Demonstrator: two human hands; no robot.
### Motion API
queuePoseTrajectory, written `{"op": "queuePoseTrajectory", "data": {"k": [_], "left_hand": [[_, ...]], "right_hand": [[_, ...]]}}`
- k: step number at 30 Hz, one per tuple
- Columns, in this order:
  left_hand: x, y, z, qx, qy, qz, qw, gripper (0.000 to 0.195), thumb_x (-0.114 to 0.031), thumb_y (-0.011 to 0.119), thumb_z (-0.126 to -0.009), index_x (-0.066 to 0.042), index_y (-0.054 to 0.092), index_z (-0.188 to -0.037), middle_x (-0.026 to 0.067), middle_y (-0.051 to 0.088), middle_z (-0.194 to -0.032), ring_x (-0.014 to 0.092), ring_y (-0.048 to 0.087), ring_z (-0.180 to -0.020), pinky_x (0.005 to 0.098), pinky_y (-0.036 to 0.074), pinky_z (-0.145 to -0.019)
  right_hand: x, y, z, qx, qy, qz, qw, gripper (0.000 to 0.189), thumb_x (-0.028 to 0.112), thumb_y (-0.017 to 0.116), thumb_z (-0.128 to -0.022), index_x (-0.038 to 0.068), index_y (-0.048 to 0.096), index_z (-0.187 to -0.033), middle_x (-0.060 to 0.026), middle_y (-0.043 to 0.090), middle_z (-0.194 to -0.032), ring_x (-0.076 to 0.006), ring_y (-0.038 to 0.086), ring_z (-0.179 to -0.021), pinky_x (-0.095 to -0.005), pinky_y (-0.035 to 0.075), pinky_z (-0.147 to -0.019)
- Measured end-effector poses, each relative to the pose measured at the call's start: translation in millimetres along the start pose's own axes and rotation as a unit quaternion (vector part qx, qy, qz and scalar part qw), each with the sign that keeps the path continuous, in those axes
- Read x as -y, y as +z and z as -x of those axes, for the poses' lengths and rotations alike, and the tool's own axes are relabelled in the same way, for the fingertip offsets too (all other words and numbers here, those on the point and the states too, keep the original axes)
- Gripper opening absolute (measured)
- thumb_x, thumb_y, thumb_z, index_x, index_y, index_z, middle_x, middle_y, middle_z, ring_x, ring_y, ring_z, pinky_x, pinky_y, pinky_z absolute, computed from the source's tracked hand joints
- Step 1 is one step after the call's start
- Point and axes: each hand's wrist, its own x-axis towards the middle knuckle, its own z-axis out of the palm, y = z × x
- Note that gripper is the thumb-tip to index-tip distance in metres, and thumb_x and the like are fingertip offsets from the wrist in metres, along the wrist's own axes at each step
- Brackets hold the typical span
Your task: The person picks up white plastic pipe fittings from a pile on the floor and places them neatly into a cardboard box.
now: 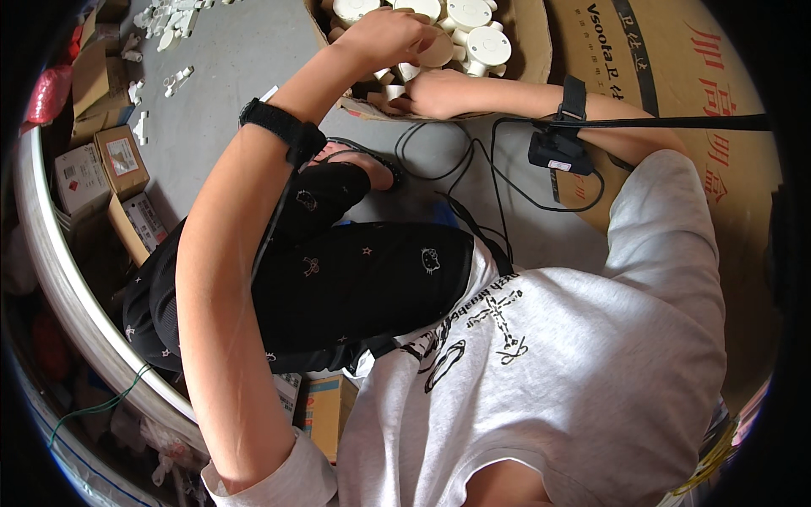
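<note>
A cardboard carton [540, 38] at the top of the view holds several round white plastic conduit junction boxes [488, 45] with short pipe stubs. My left hand [388, 37] reaches in from the left, its fingers and thumb curled at the edge of one shaded round junction box [438, 52]. Just below it, my right hand [438, 94] lies inside the carton's near side. Its fingertips are hidden among the white fittings, close to a short white pipe stub [394, 92], so I cannot tell what it grips.
Loose white fittings [177, 81] lie on the grey floor [209, 47]. Small cardboard boxes [121, 161] stand at the left beside a curved pale rail [70, 272]. A large printed cardboard sheet [671, 76] lies at the right. A black cable [497, 171] runs from the device on my right wrist [557, 152].
</note>
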Motion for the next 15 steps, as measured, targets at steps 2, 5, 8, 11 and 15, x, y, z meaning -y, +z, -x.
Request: {"op": "queuePoseTrajectory", "data": {"k": [2,5,8,11,15], "left_hand": [[-3,-3,-2,0.013,0.004,-0.004,1.000,0.016,-0.015,0.063,-0.071,-0.006,0.054,-0.082,0.0067,0.056,-0.085,0.027,0.056,-0.084,0.0368,0.044,-0.071],[-3,-2,1,0.008,-0.020,0.004,1.000,0.016,-0.014,0.064,-0.071,-0.006,0.053,-0.080,0.0067,0.056,-0.084,0.027,0.056,-0.084,0.0366,0.044,-0.071],[1,1,0,0.000,0.001,0.010,1.000,0.017,-0.014,0.065,-0.070,-0.006,0.053,-0.079,0.0069,0.056,-0.084,0.027,0.056,-0.084,0.0367,0.044,-0.071],[0,3,-2,-0.004,0.013,0.006,1.000,0.018,-0.014,0.066,-0.069,-0.006,0.052,-0.078,0.0071,0.056,-0.084,0.028,0.056,-0.083,0.0370,0.044,-0.071],[0,1,3,-0.002,0.005,0.012,1.000,0.018,-0.014,0.065,-0.070,-0.006,0.051,-0.077,0.0070,0.055,-0.082,0.028,0.055,-0.083,0.0374,0.044,-0.071]], "right_hand": [[-1,1,0,-0.037,-0.013,-0.005,0.999,0.057,0.044,0.037,-0.090,-0.002,0.061,-0.069,-0.0184,0.059,-0.062,-0.0339,0.058,-0.064,-0.0430,0.046,-0.062],[2,6,-5,-0.037,-0.006,-0.040,0.999,0.057,0.046,0.038,-0.089,-0.002,0.061,-0.068,-0.0176,0.058,-0.059,-0.0328,0.058,-0.063,-0.0422,0.046,-0.061],[8,13,-20,0.007,-0.003,-0.061,0.998,0.056,0.044,0.037,-0.090,-0.003,0.061,-0.071,-0.0176,0.059,-0.062,-0.0317,0.058,-0.063,-0.0412,0.046,-0.061],[2,29,-44,0.053,0.065,-0.118,0.989,0.055,0.041,0.035,-0.090,-0.004,0.061,-0.074,-0.0178,0.061,-0.068,-0.0308,0.059,-0.064,-0.0404,0.047,-0.062],[10,28,-48,0.078,0.087,-0.140,0.983,0.050,0.038,0.034,-0.090,-0.006,0.059,-0.082,-0.0197,0.062,-0.079,-0.0312,0.060,-0.069,-0.0396,0.048,-0.064]]}}
